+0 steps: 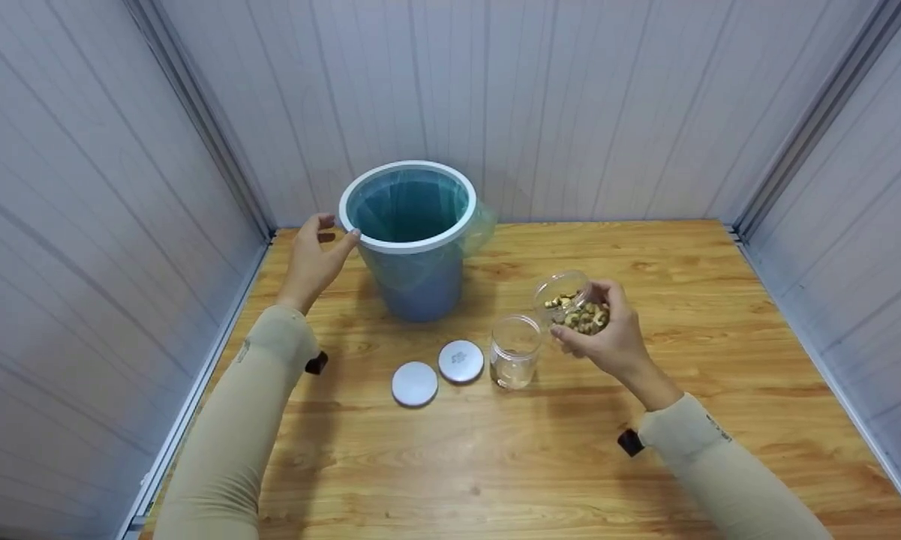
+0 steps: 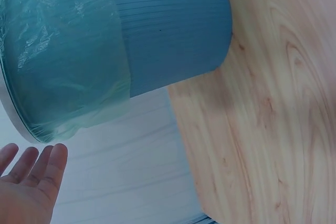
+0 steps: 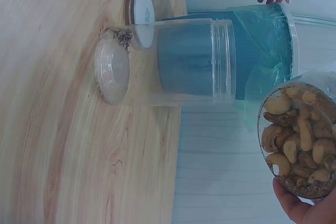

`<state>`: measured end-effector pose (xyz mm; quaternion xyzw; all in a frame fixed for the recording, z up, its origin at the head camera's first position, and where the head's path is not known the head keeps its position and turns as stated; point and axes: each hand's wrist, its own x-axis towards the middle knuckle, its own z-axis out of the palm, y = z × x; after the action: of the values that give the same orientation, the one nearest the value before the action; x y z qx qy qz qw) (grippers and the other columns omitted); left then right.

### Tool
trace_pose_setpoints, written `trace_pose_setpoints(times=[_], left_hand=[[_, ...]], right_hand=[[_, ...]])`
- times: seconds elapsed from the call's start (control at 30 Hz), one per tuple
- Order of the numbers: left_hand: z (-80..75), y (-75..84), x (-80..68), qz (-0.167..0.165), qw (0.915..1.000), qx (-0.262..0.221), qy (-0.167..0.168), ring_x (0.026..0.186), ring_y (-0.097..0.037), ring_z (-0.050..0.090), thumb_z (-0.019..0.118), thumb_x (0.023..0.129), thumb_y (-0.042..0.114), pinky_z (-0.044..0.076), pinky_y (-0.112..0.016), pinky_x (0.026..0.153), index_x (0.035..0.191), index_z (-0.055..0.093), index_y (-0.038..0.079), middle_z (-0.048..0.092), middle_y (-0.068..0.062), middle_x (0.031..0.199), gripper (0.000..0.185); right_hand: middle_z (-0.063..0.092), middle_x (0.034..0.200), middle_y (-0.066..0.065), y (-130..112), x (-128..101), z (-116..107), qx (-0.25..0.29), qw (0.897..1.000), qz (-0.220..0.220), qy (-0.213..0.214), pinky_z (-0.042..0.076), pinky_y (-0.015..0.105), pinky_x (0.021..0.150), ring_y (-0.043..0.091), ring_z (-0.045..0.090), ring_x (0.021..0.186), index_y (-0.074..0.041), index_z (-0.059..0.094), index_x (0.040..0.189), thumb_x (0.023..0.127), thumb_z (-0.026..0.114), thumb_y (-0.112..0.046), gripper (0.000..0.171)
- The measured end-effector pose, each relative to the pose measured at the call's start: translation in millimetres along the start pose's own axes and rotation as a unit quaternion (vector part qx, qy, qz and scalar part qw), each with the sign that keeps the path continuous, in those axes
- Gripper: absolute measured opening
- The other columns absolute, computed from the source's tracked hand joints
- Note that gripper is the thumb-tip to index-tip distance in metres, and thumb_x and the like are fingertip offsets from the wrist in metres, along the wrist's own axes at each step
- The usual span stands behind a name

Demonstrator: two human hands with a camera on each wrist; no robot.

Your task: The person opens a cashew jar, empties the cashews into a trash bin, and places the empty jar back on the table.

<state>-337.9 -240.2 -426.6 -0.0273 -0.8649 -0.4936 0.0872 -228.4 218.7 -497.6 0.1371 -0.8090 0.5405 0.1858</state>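
One clear plastic jar of cashews (image 1: 572,309) — light, slick, rigid — sits gripped around its wall by right-hand fingers (image 1: 570,336); the left hand (image 1: 313,259), spread loosely, touches the blue bin's rim (image 1: 409,244).

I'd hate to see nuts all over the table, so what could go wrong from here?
1. The right hand holds the open jar of cashews tilted over the wooden table, short of the bin; nuts could spill.
2. The empty jar stands unlidded right beside that hand; a bump might topple it.
3. The left hand only touches the bin's rim with relaxed fingers, so a knock could shift the bin.
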Motion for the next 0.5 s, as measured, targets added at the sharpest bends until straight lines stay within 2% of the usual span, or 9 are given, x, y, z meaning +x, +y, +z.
trace_pose_setpoints(times=[0.23, 0.5], left_hand=[[3.3, 2.9, 8.3, -0.013, 0.9996, -0.021, 0.015, 0.151, -0.038, 0.047, 0.071, 0.103, 0.046, 0.045, -0.055, 0.124, 0.165, 0.039, 0.004, 0.043, -0.021, 0.169, 0.081], [9.7, 3.4, 18.7, -0.022, 0.9987, -0.038, 0.025, 0.151, -0.036, 0.047, 0.071, 0.103, 0.045, 0.044, -0.051, 0.125, 0.163, 0.041, 0.003, 0.045, -0.019, 0.167, 0.08]], right_hand=[[0.067, 0.124, 0.02, -5.8, 5.8, -0.5, -0.013, 1.0, -0.003, 0.001, 0.055, 0.015, 0.092, 0.025, 0.065, 0.112, 0.008, 0.052, 0.138, 0.075, 0.097, -0.004, 0.078], [0.069, 0.124, 0.022, -11.4, 12.4, 1.0, -0.026, 0.999, -0.028, 0.005, 0.053, 0.014, 0.096, 0.024, 0.065, 0.112, 0.009, 0.053, 0.136, 0.073, 0.098, -0.005, 0.079]])
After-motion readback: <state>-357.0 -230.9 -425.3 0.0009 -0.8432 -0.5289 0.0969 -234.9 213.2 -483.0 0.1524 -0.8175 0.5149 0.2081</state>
